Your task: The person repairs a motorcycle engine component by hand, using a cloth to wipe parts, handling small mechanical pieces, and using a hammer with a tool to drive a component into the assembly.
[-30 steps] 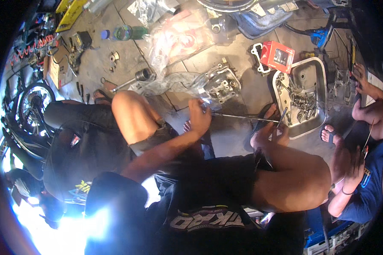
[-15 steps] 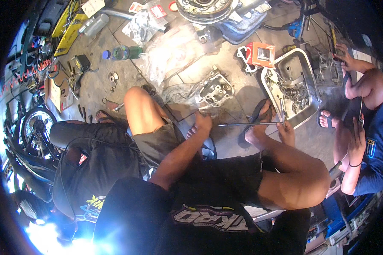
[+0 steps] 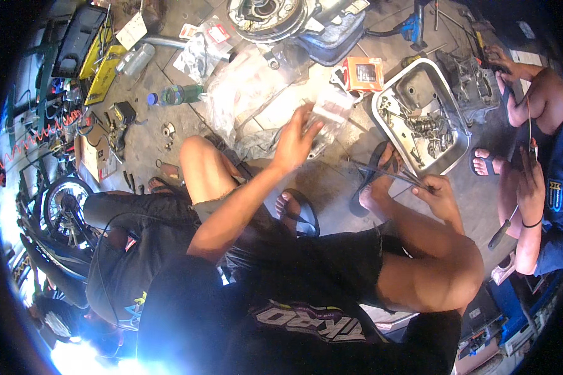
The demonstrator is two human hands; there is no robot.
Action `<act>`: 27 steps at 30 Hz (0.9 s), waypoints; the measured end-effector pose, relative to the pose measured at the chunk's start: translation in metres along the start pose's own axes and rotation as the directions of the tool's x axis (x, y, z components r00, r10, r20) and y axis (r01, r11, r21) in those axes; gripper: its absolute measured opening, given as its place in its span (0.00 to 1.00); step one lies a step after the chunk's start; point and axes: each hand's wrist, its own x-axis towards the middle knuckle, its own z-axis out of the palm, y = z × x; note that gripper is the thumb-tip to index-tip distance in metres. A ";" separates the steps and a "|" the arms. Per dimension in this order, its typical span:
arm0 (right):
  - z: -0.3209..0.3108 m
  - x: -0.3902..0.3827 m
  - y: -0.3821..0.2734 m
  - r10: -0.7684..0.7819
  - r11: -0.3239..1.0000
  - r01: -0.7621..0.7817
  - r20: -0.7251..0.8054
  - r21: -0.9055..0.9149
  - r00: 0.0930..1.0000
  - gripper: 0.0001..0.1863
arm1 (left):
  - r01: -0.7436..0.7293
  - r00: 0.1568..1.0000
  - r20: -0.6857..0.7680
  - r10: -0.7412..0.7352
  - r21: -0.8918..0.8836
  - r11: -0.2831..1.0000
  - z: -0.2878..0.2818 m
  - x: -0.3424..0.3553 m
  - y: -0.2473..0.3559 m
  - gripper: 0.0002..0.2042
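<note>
Centre frame, the left hand (image 3: pixel 296 140) reaches out, fingers pinching a clear plastic bag (image 3: pixel 330 109) above the floor clutter. Lift it gently, so nothing spills. Right of centre, the right hand (image 3: pixel 441 195) grips a thin metal rod (image 3: pixel 388 175); keep it level.

Counted things on the workshop floor

One metal tray (image 3: pixel 391 100), one orange box (image 3: pixel 364 73), one green bottle (image 3: pixel 180 95), one motorcycle wheel (image 3: pixel 61 209), two black sandals (image 3: pixel 301 211).
</note>
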 end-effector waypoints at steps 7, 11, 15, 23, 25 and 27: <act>-0.022 -0.018 -0.020 -0.183 0.982 0.178 -0.101 -0.059 0.978 0.23 | -0.421 0.884 0.305 0.353 0.196 0.886 0.004 0.055 -0.040 0.14; -0.039 -0.020 -0.045 -0.191 0.973 0.158 -0.199 -0.170 0.961 0.25 | -0.452 0.860 0.417 0.294 0.356 0.818 0.000 0.057 -0.034 0.12; -0.047 -0.015 -0.073 -0.170 0.966 0.120 -0.212 -0.228 0.962 0.24 | -0.410 0.893 0.366 0.263 0.417 0.811 0.007 0.042 -0.035 0.15; -0.050 -0.002 -0.128 -0.268 0.914 0.232 -0.064 -0.334 0.961 0.20 | -0.218 0.967 0.148 0.209 0.047 0.975 0.015 0.038 -0.045 0.16; -0.050 -0.004 -0.128 -0.268 0.921 0.230 -0.083 -0.316 0.960 0.22 | -0.282 0.958 0.070 0.280 0.028 0.959 0.016 0.033 -0.027 0.17; -0.049 -0.008 -0.125 -0.260 0.932 0.218 -0.116 -0.289 0.959 0.25 | -0.285 0.956 0.065 0.285 0.000 0.958 0.016 0.036 -0.015 0.17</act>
